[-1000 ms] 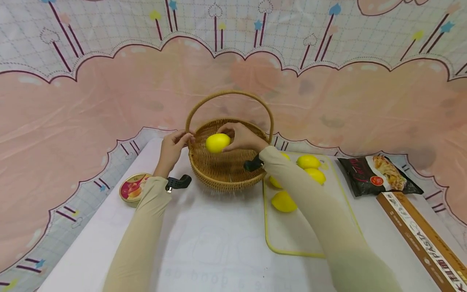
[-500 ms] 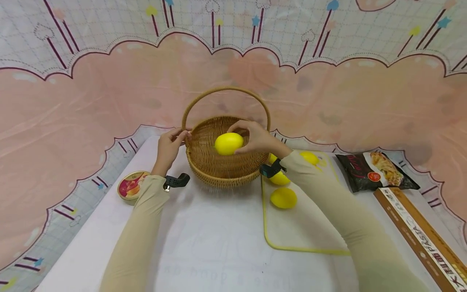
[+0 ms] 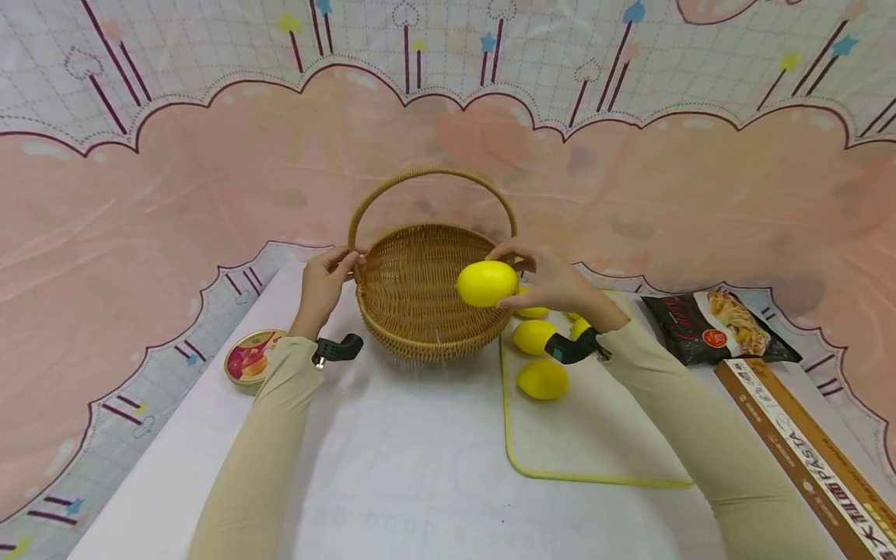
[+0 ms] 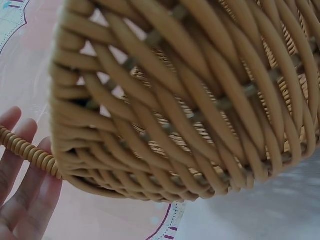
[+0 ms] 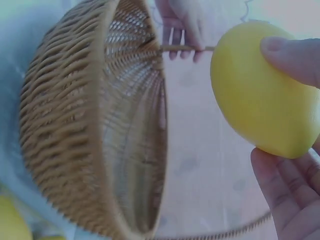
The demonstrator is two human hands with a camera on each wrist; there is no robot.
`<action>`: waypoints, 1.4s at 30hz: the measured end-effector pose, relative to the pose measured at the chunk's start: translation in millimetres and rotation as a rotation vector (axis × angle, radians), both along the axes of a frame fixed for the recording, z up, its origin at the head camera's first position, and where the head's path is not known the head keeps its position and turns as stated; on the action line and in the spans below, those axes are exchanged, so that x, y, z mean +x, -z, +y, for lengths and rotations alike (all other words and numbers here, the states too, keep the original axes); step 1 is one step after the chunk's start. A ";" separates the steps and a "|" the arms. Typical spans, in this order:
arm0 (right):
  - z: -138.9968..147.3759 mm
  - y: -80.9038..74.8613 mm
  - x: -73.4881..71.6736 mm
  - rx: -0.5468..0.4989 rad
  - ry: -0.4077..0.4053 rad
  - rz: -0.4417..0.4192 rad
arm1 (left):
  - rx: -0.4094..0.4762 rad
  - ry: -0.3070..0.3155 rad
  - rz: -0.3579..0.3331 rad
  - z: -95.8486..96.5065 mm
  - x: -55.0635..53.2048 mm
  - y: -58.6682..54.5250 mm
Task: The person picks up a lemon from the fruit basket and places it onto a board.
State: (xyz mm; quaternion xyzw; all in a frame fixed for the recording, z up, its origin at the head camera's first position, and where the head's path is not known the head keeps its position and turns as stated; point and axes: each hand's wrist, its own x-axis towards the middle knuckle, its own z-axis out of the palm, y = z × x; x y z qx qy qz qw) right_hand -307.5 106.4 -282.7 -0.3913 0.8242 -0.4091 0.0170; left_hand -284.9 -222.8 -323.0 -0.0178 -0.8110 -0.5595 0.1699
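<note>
My right hand [image 3: 556,284] pinches a lemon [image 3: 488,284] between thumb and fingers, above the right rim of a wicker basket [image 3: 427,299]. In the right wrist view the lemon [image 5: 265,90] fills the right side, thumb on one face and fingertips on the other. The basket has a tall arched handle [image 3: 432,171], and its inside shows only bare weave. My left hand [image 3: 325,288] grips the base of that handle at the basket's left; in the left wrist view the fingers [image 4: 30,170] lie around the coiled handle.
Several lemons [image 3: 542,379] lie on a yellow-edged cutting board [image 3: 595,443] right of the basket. A round tin [image 3: 252,358] stands at the left. Farther right are a black food packet [image 3: 724,327] and a long pasta box [image 3: 805,459]. A patterned cloth [image 3: 280,179] hangs behind.
My right hand has carried the lemon rightward, from over the basket's middle to its right rim. My left hand stays at the handle's base.
</note>
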 end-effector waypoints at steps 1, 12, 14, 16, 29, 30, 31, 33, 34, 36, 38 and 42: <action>5.4 1.6 1.7 0.006 0.014 -0.005 | -0.005 0.000 -0.001 0.1 0.0 0.2; 66.2 25.2 13.9 0.017 0.116 -0.031 | -0.031 0.007 0.002 0.7 -0.6 -0.2; 76.1 28.9 15.9 0.001 0.112 -0.024 | -0.033 0.007 0.003 0.7 -0.6 0.0; 85.4 32.1 18.5 -0.013 0.109 -0.022 | -0.036 0.008 0.008 0.2 -0.8 0.7; 136.7 72.4 33.5 -0.039 0.212 -0.046 | -0.039 0.012 0.041 -14.6 -28.5 27.2; 140.1 75.9 34.5 -0.039 0.217 -0.051 | -0.043 0.012 0.044 -15.4 -30.4 28.8; 143.3 79.2 35.5 -0.040 0.220 -0.056 | -0.046 0.012 0.046 -15.6 -31.8 29.6; 148.9 85.1 36.9 -0.044 0.223 -0.069 | -0.051 0.004 0.050 -15.8 -33.4 30.0; 151.3 87.7 37.4 -0.045 0.222 -0.076 | -0.054 0.001 0.054 -15.7 -34.0 29.8; 155.3 92.8 38.2 -0.038 0.225 -0.083 | -0.050 -0.008 0.058 -15.6 -34.6 28.8; 158.8 97.8 38.5 -0.024 0.230 -0.089 | -0.050 -0.016 0.059 -15.6 -35.5 27.9; 165.0 107.2 39.0 0.004 0.230 -0.116 | -0.055 -0.013 0.056 -15.8 -37.3 26.6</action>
